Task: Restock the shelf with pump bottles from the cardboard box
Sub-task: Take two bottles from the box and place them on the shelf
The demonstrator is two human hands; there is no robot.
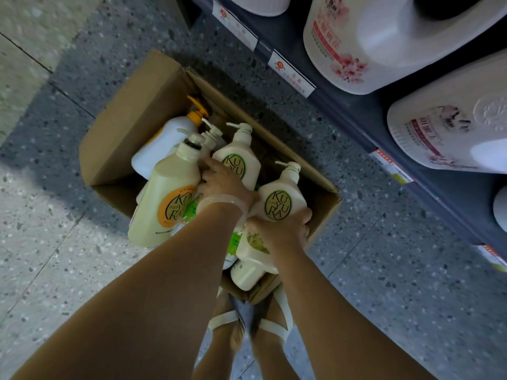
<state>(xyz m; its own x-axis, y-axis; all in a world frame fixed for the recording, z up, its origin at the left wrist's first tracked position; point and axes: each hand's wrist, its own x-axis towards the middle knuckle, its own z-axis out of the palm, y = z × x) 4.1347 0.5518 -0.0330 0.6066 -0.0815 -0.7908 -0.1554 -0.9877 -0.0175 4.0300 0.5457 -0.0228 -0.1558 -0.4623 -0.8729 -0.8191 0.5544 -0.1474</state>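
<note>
Both arms reach down into an open box [142,111] on the speckled floor [356,270]. The left hand [222,179] grips a green-label bottle [238,157], beside an orange-label bottle [167,196]. The right hand [285,229] holds another green-label one [282,196]. White jugs [384,42] fill the dark shelf [365,119] to the right.

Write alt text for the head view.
Seen from above, both hands reach into an open cardboard box of cream pump bottles on a speckled floor: the right hand grips a green-labelled bottle, the left hand rests among the others. Large white jugs fill the shelf at right.
</note>
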